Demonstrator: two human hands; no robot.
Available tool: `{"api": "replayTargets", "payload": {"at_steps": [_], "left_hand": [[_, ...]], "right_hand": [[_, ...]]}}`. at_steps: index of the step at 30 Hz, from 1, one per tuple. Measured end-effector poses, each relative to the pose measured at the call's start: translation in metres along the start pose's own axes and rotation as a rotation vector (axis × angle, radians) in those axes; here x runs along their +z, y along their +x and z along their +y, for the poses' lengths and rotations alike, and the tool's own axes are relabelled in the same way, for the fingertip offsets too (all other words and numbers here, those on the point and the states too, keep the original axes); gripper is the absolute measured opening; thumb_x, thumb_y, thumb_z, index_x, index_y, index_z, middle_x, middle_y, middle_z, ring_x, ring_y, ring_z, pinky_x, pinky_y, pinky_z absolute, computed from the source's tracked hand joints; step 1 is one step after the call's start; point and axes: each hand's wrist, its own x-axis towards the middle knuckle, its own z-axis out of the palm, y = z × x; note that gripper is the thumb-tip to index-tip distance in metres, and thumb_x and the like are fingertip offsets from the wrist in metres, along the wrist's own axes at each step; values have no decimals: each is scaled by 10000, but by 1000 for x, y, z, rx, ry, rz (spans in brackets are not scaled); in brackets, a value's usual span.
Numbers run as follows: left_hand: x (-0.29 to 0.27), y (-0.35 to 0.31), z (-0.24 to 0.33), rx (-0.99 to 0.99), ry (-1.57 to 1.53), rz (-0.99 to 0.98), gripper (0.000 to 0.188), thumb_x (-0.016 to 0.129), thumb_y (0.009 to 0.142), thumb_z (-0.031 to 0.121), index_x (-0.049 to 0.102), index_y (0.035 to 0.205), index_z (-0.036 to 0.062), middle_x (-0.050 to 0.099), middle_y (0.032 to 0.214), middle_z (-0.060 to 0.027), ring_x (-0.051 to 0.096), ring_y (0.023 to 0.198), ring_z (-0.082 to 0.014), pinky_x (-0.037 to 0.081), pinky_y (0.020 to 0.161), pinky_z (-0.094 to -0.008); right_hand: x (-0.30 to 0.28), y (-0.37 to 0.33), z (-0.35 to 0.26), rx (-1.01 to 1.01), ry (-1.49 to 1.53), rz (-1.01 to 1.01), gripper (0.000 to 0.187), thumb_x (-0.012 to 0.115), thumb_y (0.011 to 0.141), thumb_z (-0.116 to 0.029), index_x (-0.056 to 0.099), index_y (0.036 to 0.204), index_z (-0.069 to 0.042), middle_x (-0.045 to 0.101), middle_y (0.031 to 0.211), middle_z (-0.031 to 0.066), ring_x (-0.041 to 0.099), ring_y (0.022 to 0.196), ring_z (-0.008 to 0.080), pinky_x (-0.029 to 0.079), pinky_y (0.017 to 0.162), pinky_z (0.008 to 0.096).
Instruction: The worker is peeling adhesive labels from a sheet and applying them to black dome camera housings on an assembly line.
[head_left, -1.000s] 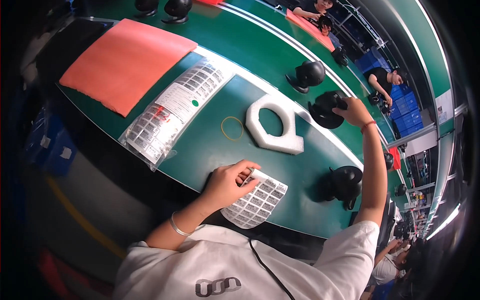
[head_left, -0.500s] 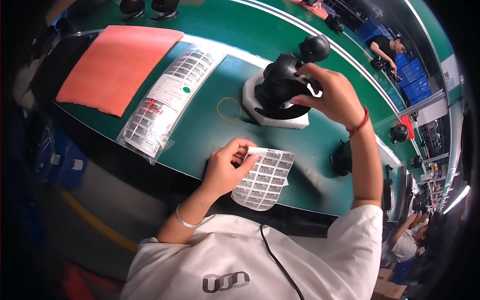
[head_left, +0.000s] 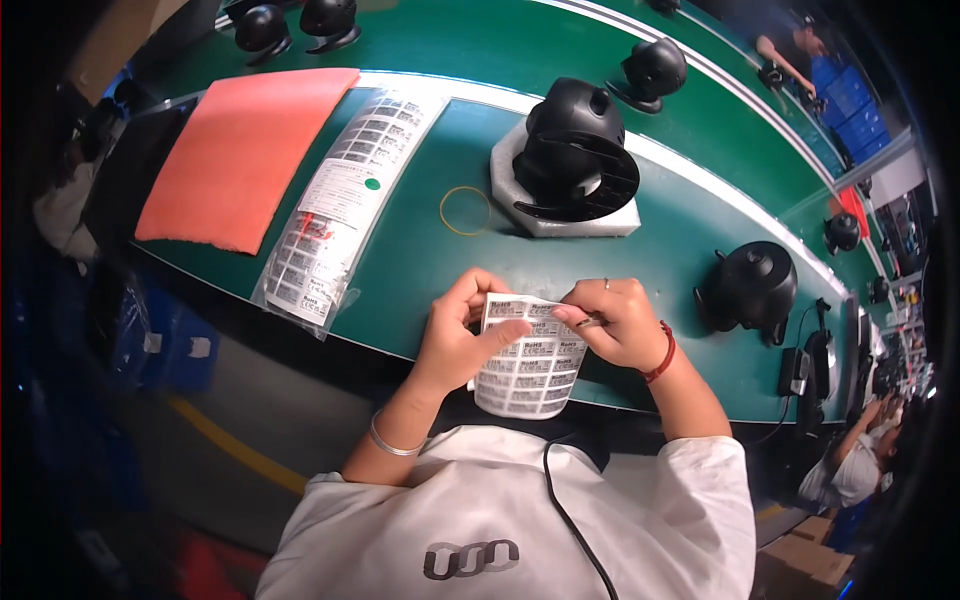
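Observation:
My left hand holds a curved sheet of small printed labels at its left side, thumb on the front. At the sheet's upper right corner, my right hand pinches with thumb and fingers. Whether a single label is coming off there I cannot make out. Beyond the hands, a black round-headed device with a curved base rests tilted on a white foam block; neither hand touches it.
Left of the foam lie a yellow rubber band, a plastic-wrapped pack of label sheets and a pink foam sheet. Another black device stands at right. More devices sit on the green belt. A co-worker is at far right.
My right hand has left the black device on the foam and come down to the label sheet's corner. The left hand still holds the sheet. The whole view has shifted slightly.

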Motion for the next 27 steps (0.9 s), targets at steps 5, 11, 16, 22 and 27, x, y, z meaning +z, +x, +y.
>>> {"api": "replayTargets", "payload": {"at_steps": [5,11,16,22,27], "left_hand": [[-6,0,5,-47,158,-91,165,743,823,52,681,960,-15,706,853,-55,634,751,-71,510,655,-211],[-3,-2,4,-61,141,-22,98,721,851,72,706,905,-9,700,779,-40,624,722,-63,498,628,-205],[-4,-5,1,24,273,35,80,701,866,58,688,896,-15,709,825,-59,628,738,-69,499,649,-207],[-2,-3,-3,111,181,96,82,682,866,8,656,935,-28,718,893,-95,644,784,-89,514,686,-221],[3,0,-2,128,135,165,103,675,876,14,651,966,-30,708,980,-127,644,855,-101,516,736,-229]], "right_hand": [[12,-2,1,-16,18,13,112,706,800,-140,651,765,-49,614,636,106,587,552,297,442,490,368],[10,0,4,-37,-28,118,99,659,825,-112,623,760,-47,595,665,116,588,604,319,448,537,395],[-24,0,5,-129,47,467,362,442,950,-210,593,718,23,535,650,96,430,563,193,326,541,300],[-30,-8,-6,99,216,526,526,346,1026,-299,615,729,41,548,655,51,395,542,98,290,510,247],[-31,-3,-13,332,567,445,140,639,892,-80,669,962,38,647,745,41,557,623,65,424,560,188]]}}
